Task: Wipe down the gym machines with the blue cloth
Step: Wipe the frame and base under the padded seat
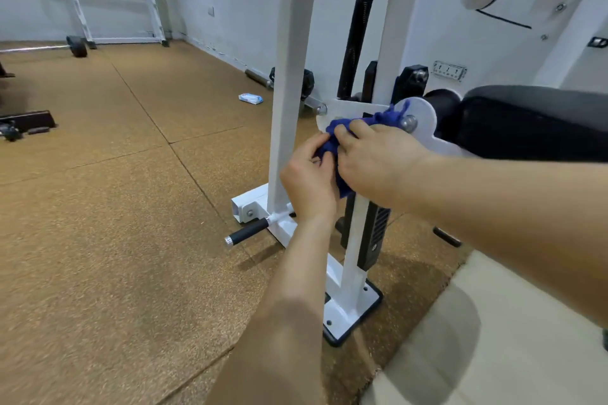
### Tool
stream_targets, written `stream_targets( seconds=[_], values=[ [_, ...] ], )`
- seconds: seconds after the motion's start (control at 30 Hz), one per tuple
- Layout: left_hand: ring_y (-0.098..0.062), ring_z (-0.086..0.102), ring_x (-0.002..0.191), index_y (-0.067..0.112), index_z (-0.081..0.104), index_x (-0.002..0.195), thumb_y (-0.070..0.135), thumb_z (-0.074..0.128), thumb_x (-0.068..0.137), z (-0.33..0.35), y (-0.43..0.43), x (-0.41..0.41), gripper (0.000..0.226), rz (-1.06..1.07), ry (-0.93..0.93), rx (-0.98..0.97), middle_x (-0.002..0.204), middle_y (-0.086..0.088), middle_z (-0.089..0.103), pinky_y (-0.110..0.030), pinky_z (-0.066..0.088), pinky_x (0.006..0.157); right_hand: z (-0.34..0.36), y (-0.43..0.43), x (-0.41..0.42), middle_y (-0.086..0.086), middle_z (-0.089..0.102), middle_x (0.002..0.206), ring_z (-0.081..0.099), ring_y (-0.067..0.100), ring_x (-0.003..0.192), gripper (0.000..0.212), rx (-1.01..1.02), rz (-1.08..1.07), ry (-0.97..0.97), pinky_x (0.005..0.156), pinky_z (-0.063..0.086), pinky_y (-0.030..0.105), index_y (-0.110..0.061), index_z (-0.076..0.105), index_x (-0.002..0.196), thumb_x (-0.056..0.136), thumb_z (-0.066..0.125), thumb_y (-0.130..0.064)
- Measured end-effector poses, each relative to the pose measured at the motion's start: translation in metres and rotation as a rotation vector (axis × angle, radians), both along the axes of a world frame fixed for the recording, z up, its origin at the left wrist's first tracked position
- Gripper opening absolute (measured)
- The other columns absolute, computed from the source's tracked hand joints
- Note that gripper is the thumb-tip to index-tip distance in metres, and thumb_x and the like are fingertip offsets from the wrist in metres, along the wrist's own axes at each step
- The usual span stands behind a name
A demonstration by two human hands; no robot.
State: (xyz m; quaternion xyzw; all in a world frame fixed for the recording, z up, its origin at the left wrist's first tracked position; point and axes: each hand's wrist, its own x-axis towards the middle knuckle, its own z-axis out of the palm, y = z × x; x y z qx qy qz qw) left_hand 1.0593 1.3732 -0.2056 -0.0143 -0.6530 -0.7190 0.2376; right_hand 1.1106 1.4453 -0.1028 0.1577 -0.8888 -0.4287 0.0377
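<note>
Both hands bunch the crumpled blue cloth against smooth white plate.

cloth on machine plate, hands before it

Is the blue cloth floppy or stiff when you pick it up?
Probably floppy: the blue cloth is bunched and creased between the left hand and right hand, with an end drooping below them. Likely light too: it crumples small inside their grip.
</note>
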Motion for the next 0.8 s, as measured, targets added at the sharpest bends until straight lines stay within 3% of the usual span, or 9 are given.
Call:
stream_targets(
  seconds=[0.07,0.1,0.17,0.3,0.37,0.47,0.57,0.67,0.8],
  values=[
    [-0.002,0.07,0.092,0.017,0.076,0.109,-0.002,0.063,0.086,-0.001,-0.003,-0.007,0.033,-0.003,-0.008,0.032,0.101,0.007,0.076,-0.022,0.056,0.087,-0.036,0.004,0.013,0.025,0.002,0.164,0.012,0.04,0.15,0.059,-0.112,-0.066,0.122,0.122,0.022,0.047,-0.002,0.01,0.158,0.106,0.027,-0.025],
    [-0.002,0.07,0.091,0.019,0.075,0.105,-0.002,0.066,0.085,-0.001,-0.005,-0.01,0.03,-0.02,-0.012,0.06,0.099,0.007,0.075,-0.022,0.057,0.086,-0.053,0.006,0.017,0.024,-0.013,0.164,-0.002,0.039,0.153,0.063,-0.166,-0.082,0.175,0.125,0.01,0.048,0.0,-0.007,0.156,0.105,0.02,-0.025],
    [0.0,0.069,0.088,0.025,0.071,0.098,0.001,0.069,0.085,-0.003,-0.006,-0.014,0.027,-0.043,-0.011,0.054,0.093,0.013,0.073,-0.019,0.057,0.082,-0.079,0.01,0.019,0.025,-0.029,0.159,-0.018,0.039,0.152,0.064,-0.255,-0.074,0.252,0.124,-0.005,0.049,0.003,-0.024,0.15,0.099,0.007,-0.021],
    [0.009,0.064,0.082,0.032,0.072,0.092,0.011,0.069,0.086,-0.005,-0.008,-0.02,0.022,0.009,-0.038,-0.029,0.084,0.022,0.07,-0.013,0.052,0.072,-0.106,0.005,0.005,0.025,-0.03,0.158,-0.025,0.037,0.149,0.063,-0.427,-0.045,0.33,0.122,-0.011,0.049,0.005,-0.024,0.148,0.093,-0.003,-0.016],
    [0.007,0.064,0.084,0.03,0.073,0.09,0.009,0.068,0.086,-0.005,-0.012,-0.028,0.022,0.045,-0.071,0.02,0.085,0.021,0.07,-0.017,0.054,0.077,-0.113,0.002,-0.01,0.023,-0.033,0.156,-0.028,0.035,0.148,0.062,-0.442,-0.023,0.31,0.119,-0.014,0.048,0.005,-0.027,0.146,0.095,-0.002,-0.02],
    [-0.003,0.069,0.093,0.019,0.074,0.102,0.002,0.061,0.09,-0.005,-0.019,-0.039,0.025,-0.011,-0.096,0.167,0.096,0.01,0.074,-0.028,0.058,0.089,-0.111,-0.005,-0.04,0.021,-0.031,0.159,-0.025,0.032,0.15,0.07,-0.458,0.004,0.285,0.123,-0.008,0.045,0.003,-0.023,0.151,0.105,0.018,-0.03],
    [-0.007,0.07,0.102,0.01,0.067,0.123,0.0,0.054,0.098,0.005,-0.022,-0.042,0.03,-0.188,-0.055,0.28,0.109,0.0,0.074,-0.023,0.056,0.092,-0.105,-0.016,-0.057,0.015,-0.034,0.158,-0.025,0.028,0.151,0.078,-0.55,-0.003,0.301,0.122,-0.008,0.042,-0.001,-0.025,0.152,0.105,0.028,-0.035],
    [-0.004,0.07,0.103,0.012,0.067,0.127,0.004,0.056,0.099,0.004,-0.021,-0.04,0.031,-0.2,-0.032,0.221,0.11,0.003,0.075,-0.02,0.055,0.093,-0.111,-0.017,-0.049,0.018,-0.036,0.156,-0.025,0.031,0.151,0.078,-0.546,-0.006,0.327,0.118,-0.016,0.044,0.0,-0.027,0.15,0.104,0.025,-0.035],
    [-0.008,0.071,0.102,0.015,0.073,0.12,0.008,0.061,0.097,-0.015,-0.016,-0.021,0.027,-0.255,-0.103,0.168,0.108,0.003,0.076,-0.032,0.057,0.093,-0.117,0.001,-0.014,0.028,-0.035,0.155,-0.029,0.04,0.148,0.07,-0.505,-0.048,0.269,0.123,-0.012,0.05,0.007,-0.024,0.149,0.101,0.012,-0.029]
  ],
)
